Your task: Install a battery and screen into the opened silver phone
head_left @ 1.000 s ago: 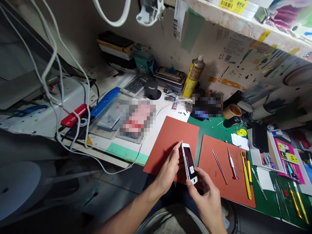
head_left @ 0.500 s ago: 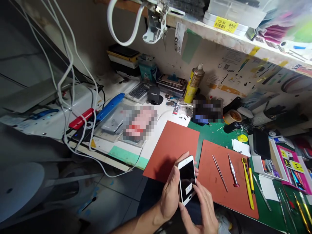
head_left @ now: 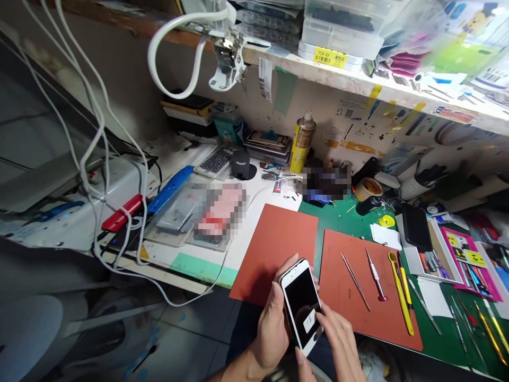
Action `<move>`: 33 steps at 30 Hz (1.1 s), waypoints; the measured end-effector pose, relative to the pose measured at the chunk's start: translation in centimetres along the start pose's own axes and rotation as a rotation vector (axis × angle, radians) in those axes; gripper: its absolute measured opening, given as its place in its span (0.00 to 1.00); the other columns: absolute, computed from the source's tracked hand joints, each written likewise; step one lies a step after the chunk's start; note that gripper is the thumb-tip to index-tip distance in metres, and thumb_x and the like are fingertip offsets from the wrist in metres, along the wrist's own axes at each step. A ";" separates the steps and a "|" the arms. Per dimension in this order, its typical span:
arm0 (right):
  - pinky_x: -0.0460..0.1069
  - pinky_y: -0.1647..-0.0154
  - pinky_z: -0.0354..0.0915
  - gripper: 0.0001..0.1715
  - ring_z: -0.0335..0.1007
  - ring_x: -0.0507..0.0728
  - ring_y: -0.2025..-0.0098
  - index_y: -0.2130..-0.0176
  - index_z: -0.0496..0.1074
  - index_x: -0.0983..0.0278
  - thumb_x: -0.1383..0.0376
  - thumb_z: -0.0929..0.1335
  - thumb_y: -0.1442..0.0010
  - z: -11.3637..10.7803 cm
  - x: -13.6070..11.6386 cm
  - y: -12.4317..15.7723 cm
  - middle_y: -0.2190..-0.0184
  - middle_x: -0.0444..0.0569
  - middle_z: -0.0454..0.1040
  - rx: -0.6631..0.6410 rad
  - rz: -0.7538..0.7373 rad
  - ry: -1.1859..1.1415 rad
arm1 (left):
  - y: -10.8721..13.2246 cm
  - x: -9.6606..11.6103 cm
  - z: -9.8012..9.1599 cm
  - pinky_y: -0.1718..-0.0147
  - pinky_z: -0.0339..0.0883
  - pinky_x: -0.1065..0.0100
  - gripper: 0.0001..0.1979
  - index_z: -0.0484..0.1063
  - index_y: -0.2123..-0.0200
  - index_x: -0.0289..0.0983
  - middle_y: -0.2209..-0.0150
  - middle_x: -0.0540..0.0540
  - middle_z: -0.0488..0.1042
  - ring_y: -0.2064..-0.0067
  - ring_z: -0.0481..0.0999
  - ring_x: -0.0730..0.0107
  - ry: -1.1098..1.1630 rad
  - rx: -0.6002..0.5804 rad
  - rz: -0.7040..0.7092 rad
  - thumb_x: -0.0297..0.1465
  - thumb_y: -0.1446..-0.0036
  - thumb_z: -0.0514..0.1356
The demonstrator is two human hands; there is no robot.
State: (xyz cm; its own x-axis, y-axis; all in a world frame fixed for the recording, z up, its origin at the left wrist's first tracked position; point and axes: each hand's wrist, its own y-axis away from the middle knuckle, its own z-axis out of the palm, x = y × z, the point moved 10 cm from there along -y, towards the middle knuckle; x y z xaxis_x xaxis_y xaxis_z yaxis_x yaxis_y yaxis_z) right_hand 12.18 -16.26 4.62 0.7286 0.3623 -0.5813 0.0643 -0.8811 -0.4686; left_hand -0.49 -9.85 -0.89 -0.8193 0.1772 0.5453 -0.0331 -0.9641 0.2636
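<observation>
A white-fronted smartphone point(head_left: 301, 297) with a dark screen is held tilted in front of the near edge of the bench. A small white sticker point(head_left: 309, 321) with handwriting lies on the lower part of its screen. My left hand point(head_left: 272, 326) wraps around the phone's left side and back, its thumb along the edge. My right hand point(head_left: 338, 339) grips the lower end, fingertips at the right edge beside the sticker and thumb at the bottom edge. Part of the left fingers is hidden behind the phone.
Two reddish-brown mats point(head_left: 274, 239) lie on the bench. Tweezers point(head_left: 356, 281), a screwdriver point(head_left: 376, 273) and a yellow-handled tool point(head_left: 401, 292) rest on the right mat. White cables point(head_left: 104, 175) hang at left. A spray can point(head_left: 302, 142) stands at the back below a loaded shelf point(head_left: 278, 58).
The phone has tipped so its screen faces me more, and its dark side edge shows at left. Both hands keep hold of it. My view has shifted slightly to the right.
</observation>
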 end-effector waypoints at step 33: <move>0.64 0.52 0.79 0.33 0.78 0.73 0.45 0.29 0.67 0.56 0.59 0.68 0.30 -1.0 1.6 1.2 0.41 0.62 0.78 -0.065 -0.092 0.065 | -0.5 0.9 -2.4 0.26 0.52 0.45 0.35 0.78 0.36 0.41 0.33 0.37 0.74 0.25 0.59 0.38 -0.367 -0.099 0.048 0.58 0.34 0.60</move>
State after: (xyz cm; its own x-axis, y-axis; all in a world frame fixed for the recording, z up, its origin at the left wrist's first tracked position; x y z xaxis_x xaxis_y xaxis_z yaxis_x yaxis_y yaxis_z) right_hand 14.14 -17.01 3.84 0.7600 0.4237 -0.4929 0.1754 -0.8639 -0.4721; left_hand -2.58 -9.66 -2.47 -0.5627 0.1737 0.8082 -0.0695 -0.9842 0.1631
